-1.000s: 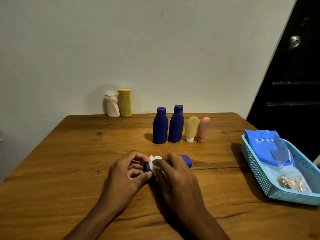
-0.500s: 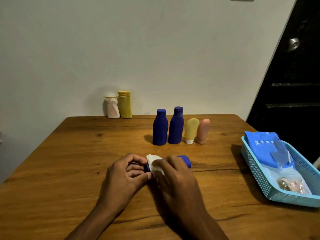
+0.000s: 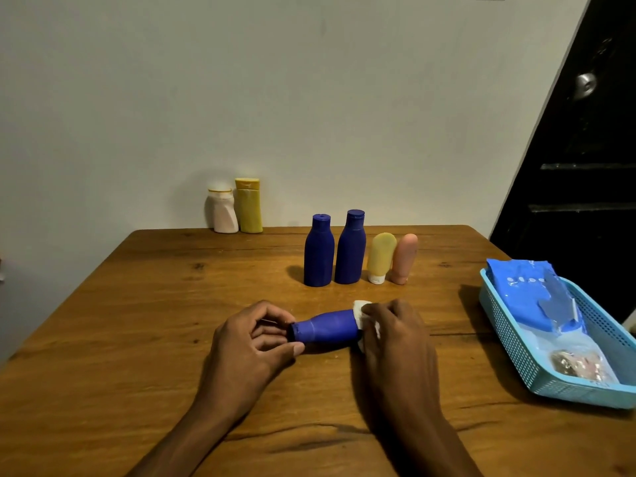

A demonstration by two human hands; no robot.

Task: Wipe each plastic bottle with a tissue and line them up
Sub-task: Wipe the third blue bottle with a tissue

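Note:
A dark blue plastic bottle (image 3: 327, 327) lies on its side just above the wooden table (image 3: 137, 339), cap end to the left. My left hand (image 3: 251, 342) pinches the cap end. My right hand (image 3: 395, 335) presses a white tissue (image 3: 361, 313) around the bottle's base end. Behind them a row stands mid-table: two blue bottles (image 3: 319, 251) (image 3: 351, 247), a yellow tube (image 3: 380, 256) and a pink tube (image 3: 403, 258). A white bottle (image 3: 222, 211) and a yellow bottle (image 3: 248, 206) stand at the far edge by the wall.
A light blue plastic basket (image 3: 516, 342) sits at the right table edge with a blue tissue pack (image 3: 526, 287) and a clear wrapper inside. A dark door stands to the right beyond the table.
My right hand has slid the tissue from the bottle's cap end to its base end, baring the blue body. My left hand keeps hold of the cap end.

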